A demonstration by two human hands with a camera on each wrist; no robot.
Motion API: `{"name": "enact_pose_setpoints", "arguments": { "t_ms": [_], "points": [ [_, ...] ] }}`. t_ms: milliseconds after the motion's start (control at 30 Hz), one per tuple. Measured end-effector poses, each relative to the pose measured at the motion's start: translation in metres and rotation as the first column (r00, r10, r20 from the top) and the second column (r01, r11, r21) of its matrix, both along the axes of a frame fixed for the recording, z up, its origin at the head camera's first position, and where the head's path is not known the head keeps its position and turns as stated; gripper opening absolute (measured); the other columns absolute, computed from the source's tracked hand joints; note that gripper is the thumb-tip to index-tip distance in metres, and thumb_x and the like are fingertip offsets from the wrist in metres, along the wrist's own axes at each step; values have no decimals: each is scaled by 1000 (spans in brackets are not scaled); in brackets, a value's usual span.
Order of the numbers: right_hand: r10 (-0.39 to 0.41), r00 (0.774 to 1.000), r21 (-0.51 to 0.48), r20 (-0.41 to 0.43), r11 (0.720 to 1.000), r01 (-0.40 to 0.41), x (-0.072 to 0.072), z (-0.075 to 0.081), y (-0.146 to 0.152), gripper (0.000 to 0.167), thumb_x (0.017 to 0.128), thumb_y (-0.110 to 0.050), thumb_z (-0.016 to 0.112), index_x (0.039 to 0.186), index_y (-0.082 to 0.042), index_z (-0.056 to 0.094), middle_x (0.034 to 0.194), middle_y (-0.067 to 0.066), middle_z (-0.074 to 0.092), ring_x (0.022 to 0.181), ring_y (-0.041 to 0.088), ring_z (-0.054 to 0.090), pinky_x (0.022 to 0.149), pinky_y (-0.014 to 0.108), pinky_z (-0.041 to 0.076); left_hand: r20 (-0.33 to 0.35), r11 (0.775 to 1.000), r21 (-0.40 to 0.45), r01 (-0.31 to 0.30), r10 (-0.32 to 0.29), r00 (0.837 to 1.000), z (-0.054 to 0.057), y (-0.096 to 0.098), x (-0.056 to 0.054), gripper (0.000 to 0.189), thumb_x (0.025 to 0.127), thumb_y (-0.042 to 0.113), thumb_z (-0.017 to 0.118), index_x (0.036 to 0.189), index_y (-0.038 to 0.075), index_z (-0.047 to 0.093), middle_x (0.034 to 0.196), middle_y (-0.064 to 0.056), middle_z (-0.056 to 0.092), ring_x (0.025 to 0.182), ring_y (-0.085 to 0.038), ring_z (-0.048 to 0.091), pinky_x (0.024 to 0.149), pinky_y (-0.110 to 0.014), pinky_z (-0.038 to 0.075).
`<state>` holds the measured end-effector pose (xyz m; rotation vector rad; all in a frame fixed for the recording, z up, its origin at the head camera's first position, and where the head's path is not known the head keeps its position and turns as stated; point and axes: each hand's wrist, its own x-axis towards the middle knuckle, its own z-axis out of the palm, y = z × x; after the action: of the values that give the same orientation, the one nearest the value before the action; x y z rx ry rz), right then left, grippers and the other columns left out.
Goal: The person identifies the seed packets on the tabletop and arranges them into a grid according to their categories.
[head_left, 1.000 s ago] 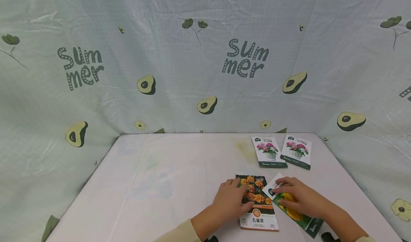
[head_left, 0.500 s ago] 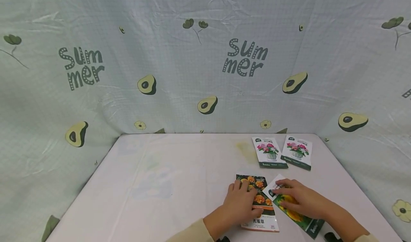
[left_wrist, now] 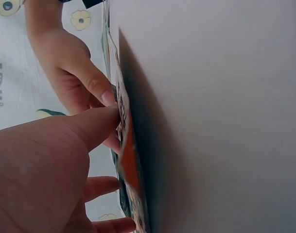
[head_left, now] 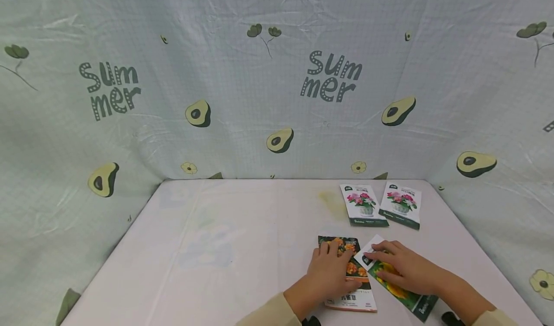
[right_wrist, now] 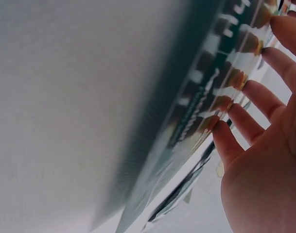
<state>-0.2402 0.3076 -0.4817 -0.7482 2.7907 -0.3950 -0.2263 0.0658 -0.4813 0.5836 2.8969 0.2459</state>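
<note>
In the head view, my left hand (head_left: pixel 327 274) rests fingertips-down on a seed packet (head_left: pixel 357 301) printed with orange marigolds, covering its middle left part. The left wrist view has the thumb and fingers (left_wrist: pixel 101 185) touching the packet's face from above. To its right, a second seed packet (head_left: pixel 410 301) with a yellow flower lies slanted, its white top corner close to the marigold packet. My right hand (head_left: pixel 407 270) lies over that one. Spread fingertips (right_wrist: pixel 239 121) touch its surface in the right wrist view, without curling round it.
Two more seed packets, a left one (head_left: pixel 362 206) and a right one (head_left: pixel 401 203), both showing pink flowers in a pot, lie side by side at the back right of the white table (head_left: pixel 216 249). A pale curtain (head_left: pixel 238 85) with avocado prints hangs behind and at the sides.
My left hand has slid to the right across the marigold packet, now covering more of its middle. The right hand and all the packets have stayed nearly in place.
</note>
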Motion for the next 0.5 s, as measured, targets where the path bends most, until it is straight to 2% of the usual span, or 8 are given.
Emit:
{"name": "enact_pose_setpoints", "arguments": {
  "t_ms": [500],
  "points": [
    [11,1000,50,-13,999,-11,-3,-2,-1,54,95,-56,64,142,-29,61,142,6,53,127,33,49,103,70,42,-34,998,-56,-18,16,999,-4,7,-3,75,82,83,58,146,46,51,158,8,41,142,-22,39,114,-45,37]
  ]
}}
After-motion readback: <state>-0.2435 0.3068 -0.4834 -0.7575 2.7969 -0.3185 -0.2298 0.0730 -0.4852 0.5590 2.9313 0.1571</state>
